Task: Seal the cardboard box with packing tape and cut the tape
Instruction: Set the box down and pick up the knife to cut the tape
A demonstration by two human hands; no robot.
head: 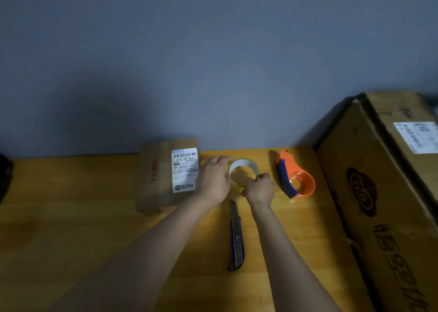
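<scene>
A small cardboard box point(158, 179) with a white shipping label lies flat on the wooden table point(71, 217), near the wall. Just right of it is a roll of yellowish packing tape point(246, 163). My left hand point(213, 181) grips the roll's left side. My right hand point(259, 189) pinches the roll's lower right rim with its fingertips. A blue utility knife point(236, 238) lies lengthwise on the table below the roll, between my forearms.
An orange and blue tape dispenser point(295, 175) lies on its side right of the roll. A large cardboard box point(384, 205) fills the right side of the table. A grey wall stands behind. A dark object point(4, 176) sits at the left edge.
</scene>
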